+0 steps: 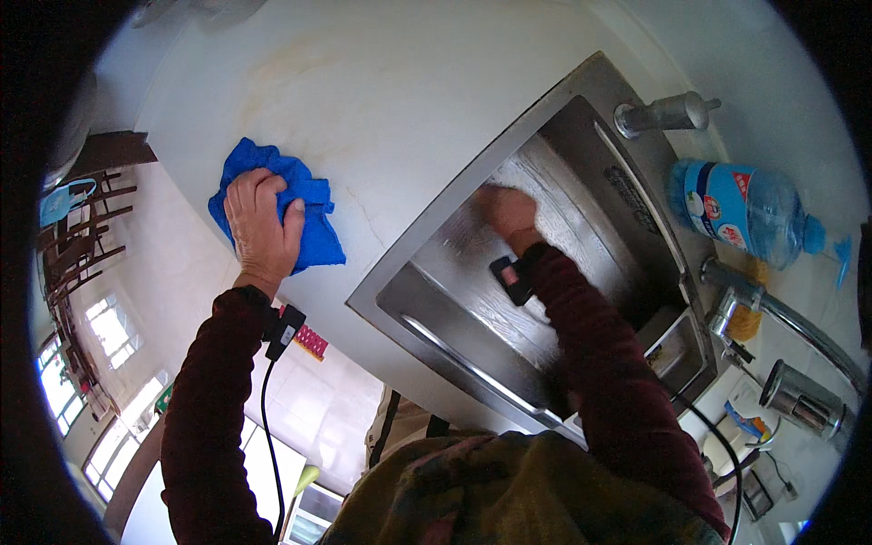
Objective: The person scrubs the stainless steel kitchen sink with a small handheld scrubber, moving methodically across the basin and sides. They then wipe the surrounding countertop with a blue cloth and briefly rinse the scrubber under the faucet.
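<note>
On the pale countertop [381, 88], a crumpled blue cloth [310, 238] lies under my left hand [262, 214]. The fingers of that hand are bent over the cloth, near the counter's front edge. My right hand [507, 211] is down inside the stainless steel sink [477, 160], close to its left wall. It is blurred and its fingertips are hard to make out, so I cannot tell whether it holds anything. The sink's bottom looks wet and shiny.
Behind the sink stand a metal soap dispenser [664, 114], a blue-labelled plastic pump bottle [742, 208], a yellow sponge [746, 320] and a chrome faucet [783, 306]. A metal cup-shaped holder [800, 398] is at the right. Black cables hang from both wrists.
</note>
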A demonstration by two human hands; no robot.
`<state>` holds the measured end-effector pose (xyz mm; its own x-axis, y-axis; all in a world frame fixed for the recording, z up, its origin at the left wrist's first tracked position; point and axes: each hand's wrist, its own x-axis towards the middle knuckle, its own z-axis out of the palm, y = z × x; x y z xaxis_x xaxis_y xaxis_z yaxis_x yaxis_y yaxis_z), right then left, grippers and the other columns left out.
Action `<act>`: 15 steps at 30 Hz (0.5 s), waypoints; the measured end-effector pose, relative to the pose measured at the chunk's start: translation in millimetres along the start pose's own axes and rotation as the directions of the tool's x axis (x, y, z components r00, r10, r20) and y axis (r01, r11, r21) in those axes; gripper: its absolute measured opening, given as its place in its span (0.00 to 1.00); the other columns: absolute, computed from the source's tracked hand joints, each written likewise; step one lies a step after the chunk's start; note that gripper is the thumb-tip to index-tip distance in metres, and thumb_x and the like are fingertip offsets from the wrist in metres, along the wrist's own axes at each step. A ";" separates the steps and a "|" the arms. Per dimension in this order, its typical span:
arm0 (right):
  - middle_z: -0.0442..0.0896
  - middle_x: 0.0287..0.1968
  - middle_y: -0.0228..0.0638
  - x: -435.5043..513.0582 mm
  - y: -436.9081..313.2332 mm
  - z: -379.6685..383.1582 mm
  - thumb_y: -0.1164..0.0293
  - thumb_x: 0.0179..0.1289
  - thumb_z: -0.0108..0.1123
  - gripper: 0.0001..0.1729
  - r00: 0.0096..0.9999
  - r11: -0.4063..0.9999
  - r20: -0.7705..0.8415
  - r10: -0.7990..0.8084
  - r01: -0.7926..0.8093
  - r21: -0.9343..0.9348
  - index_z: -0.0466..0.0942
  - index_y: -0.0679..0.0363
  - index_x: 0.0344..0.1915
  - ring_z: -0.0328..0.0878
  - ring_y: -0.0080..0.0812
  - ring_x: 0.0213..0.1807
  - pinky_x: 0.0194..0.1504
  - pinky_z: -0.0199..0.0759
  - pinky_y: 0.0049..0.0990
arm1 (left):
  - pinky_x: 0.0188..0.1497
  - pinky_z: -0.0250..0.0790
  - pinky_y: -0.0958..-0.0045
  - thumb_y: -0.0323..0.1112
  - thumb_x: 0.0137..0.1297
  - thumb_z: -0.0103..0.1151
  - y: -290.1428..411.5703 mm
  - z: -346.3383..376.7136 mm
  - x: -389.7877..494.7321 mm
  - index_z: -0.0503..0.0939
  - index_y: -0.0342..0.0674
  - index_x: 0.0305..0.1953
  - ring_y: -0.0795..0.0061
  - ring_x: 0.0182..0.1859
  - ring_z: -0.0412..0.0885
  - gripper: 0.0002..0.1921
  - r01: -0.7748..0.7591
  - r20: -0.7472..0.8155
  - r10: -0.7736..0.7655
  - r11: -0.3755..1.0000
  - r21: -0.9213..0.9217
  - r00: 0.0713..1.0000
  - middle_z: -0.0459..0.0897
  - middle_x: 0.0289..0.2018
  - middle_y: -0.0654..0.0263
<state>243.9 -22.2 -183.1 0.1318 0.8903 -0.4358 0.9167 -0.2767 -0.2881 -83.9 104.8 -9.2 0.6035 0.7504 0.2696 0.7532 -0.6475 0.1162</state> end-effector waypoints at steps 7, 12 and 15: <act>0.87 0.39 0.40 50.9 69.8 -38.5 0.53 0.66 0.53 0.18 0.971 0.973 -0.096 0.219 -0.225 -0.050 0.84 0.49 0.45 0.85 0.45 0.44 0.45 0.79 0.42 | 0.59 0.57 0.53 0.38 0.59 0.60 -0.5 -1.1 0.4 0.72 0.41 0.47 0.53 0.55 0.67 0.16 -0.002 -0.016 0.001 1.000 -0.026 1.000 0.72 0.50 0.56; 0.87 0.38 0.37 28.0 20.3 -7.5 0.60 0.64 0.56 0.14 0.994 0.973 -0.024 0.109 -0.111 -0.203 0.82 0.48 0.47 0.86 0.44 0.40 0.38 0.80 0.39 | 0.56 0.58 0.54 0.39 0.59 0.61 -1.1 0.6 -1.2 0.73 0.42 0.46 0.54 0.54 0.67 0.16 0.008 -0.039 -0.008 1.000 -0.012 0.999 0.73 0.49 0.58; 0.87 0.38 0.42 -24.9 -42.8 35.6 0.58 0.67 0.49 0.18 0.975 0.971 0.165 -0.148 0.175 -0.165 0.84 0.56 0.40 0.85 0.49 0.40 0.42 0.79 0.45 | 0.56 0.58 0.55 0.38 0.59 0.61 -0.1 -0.4 -1.6 0.73 0.42 0.46 0.54 0.54 0.67 0.15 0.020 -0.040 -0.021 1.000 -0.017 0.999 0.73 0.49 0.59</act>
<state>188.0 -45.4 -190.3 -0.0693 0.8497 -0.5226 0.9750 -0.0531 -0.2156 -85.0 103.6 -9.2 0.5765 0.7579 0.3054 0.7608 -0.6342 0.1375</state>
